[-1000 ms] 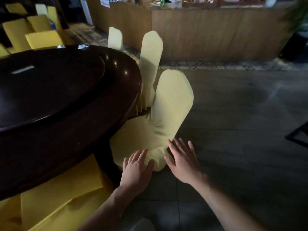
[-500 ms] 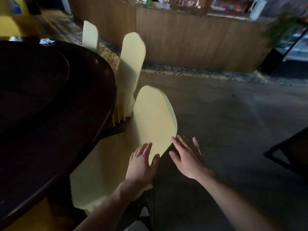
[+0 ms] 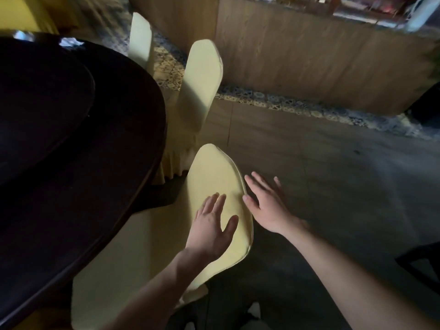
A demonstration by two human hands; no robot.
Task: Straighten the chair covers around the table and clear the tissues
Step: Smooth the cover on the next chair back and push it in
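Chair cover (image 3: pixel 214 177), pale yellow, beside the round table (image 3: pixel 78 163): your left hand (image 3: pixel 212 225) lies flat, fingers spread, on its backrest; your right hand (image 3: pixel 266 206), open and empty, flanks its outer edge, apparently to smooth the fabric.

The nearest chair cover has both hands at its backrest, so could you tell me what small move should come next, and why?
Probably slide both hands down the nearest chair cover to smooth it. The left hand lies flat and open on the backrest front, and the right hand is open at its outer edge, neither gripping fabric.
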